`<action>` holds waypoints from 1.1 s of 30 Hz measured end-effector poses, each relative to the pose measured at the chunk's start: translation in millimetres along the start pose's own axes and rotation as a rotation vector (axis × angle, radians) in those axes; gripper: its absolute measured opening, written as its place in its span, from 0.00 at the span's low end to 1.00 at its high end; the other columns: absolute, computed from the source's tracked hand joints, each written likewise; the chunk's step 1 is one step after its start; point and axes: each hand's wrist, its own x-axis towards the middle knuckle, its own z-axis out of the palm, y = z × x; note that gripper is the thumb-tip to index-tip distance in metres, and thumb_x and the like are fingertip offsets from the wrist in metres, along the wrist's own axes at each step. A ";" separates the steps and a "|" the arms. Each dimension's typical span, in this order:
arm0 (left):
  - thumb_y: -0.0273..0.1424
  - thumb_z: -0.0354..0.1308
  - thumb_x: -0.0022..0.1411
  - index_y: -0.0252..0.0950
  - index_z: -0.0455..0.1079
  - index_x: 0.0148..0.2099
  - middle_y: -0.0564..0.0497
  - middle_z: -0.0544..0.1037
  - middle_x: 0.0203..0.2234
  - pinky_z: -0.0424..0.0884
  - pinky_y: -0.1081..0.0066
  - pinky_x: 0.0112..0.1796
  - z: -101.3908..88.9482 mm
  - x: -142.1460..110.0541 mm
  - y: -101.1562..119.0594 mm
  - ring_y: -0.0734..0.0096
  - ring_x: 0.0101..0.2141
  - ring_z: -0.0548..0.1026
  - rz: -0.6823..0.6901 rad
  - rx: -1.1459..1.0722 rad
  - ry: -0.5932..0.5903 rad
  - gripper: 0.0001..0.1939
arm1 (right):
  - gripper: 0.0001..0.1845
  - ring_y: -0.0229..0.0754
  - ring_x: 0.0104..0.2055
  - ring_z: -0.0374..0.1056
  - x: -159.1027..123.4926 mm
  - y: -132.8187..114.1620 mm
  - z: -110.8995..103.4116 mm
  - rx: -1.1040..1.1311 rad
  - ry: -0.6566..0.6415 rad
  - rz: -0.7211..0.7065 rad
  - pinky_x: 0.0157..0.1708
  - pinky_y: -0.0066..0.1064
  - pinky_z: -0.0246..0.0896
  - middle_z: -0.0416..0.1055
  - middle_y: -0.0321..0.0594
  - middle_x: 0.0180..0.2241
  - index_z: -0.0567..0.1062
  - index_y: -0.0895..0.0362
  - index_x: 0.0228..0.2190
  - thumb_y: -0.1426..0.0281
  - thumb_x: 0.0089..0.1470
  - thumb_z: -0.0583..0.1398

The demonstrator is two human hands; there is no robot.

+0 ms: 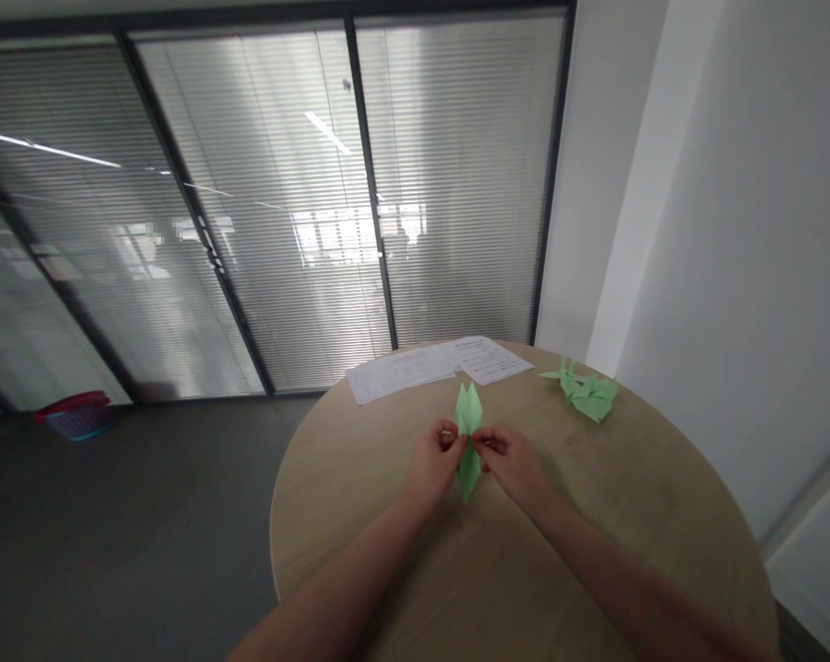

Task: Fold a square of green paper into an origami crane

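Pinching paper [470,412], left hand [434,460] at nine o'clock, right hand [511,462] at three; uneven pulling could tear it (or skew its folds)

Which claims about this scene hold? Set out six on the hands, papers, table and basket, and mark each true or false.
1. The left hand and right hand both hold the folded paper. True.
2. The folded paper is white. False: it is green.
3. White sheets and a green pile lie on the table. True.
4. The green pile is nearer the left hand than the right. False: it is nearer the right hand.
5. The basket is on the floor, left of the table. True.
6. The white sheets lie under the hands. False: they lie beyond them, by the table's far edge.
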 end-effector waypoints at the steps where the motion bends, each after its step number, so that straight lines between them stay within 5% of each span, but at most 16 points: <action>1: 0.40 0.67 0.55 0.38 0.68 0.33 0.53 0.75 0.20 0.60 0.74 0.22 0.2 -0.5 1.9 0.71 0.21 0.70 0.005 0.009 0.003 0.13 | 0.13 0.44 0.27 0.72 -0.1 -1.1 -0.2 0.009 0.003 0.006 0.27 0.34 0.68 0.77 0.42 0.28 0.80 0.56 0.31 0.61 0.48 0.60; 10: 0.45 0.66 0.55 0.35 0.76 0.35 0.47 0.80 0.29 0.72 0.69 0.28 -3.4 -5.0 17.1 0.64 0.28 0.77 -0.107 -0.109 -0.119 0.18 | 0.15 0.46 0.30 0.74 -2.4 -14.5 -7.6 0.158 -0.015 0.092 0.31 0.36 0.69 0.79 0.42 0.29 0.79 0.57 0.31 0.59 0.43 0.65; 28: 0.44 0.63 0.57 0.35 0.74 0.40 0.49 0.77 0.28 0.71 0.69 0.29 -1.5 -4.6 17.5 0.67 0.27 0.74 -0.088 -0.081 -0.108 0.18 | 0.14 0.48 0.34 0.75 -3.7 -14.5 -5.8 0.071 0.014 0.014 0.36 0.37 0.69 0.80 0.44 0.32 0.80 0.57 0.31 0.62 0.44 0.62; 33: 0.42 0.64 0.56 0.35 0.73 0.40 0.52 0.75 0.23 0.69 0.70 0.27 -0.5 -2.9 17.3 0.70 0.23 0.72 -0.075 -0.067 -0.057 0.16 | 0.17 0.46 0.29 0.73 -6.0 -13.0 -3.9 0.084 -0.011 -0.032 0.30 0.35 0.68 0.78 0.42 0.30 0.79 0.56 0.34 0.57 0.50 0.60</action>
